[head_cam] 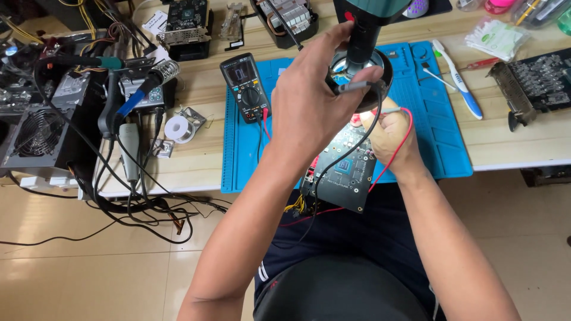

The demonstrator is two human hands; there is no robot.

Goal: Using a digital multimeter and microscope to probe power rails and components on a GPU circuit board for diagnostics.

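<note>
My left hand [312,104] is raised over the blue mat [425,113], fingers closed on a black probe [355,87] with a black lead, up against the microscope's ring light [383,65]. Under the ring light my right hand [389,134] grips a red-leaded probe [391,110] over the dark circuit board [348,172]. That board lies at the mat's front edge and overhangs the table. Both leads trail back toward the black multimeter [245,86] on the mat's left side.
A soldering station [140,89], solder spool [177,128] and tangled cables [137,202] fill the left end. A power supply [35,139] sits at far left. A toothbrush [458,77], screwdriver [482,63] and another graphics card [532,83] lie at right.
</note>
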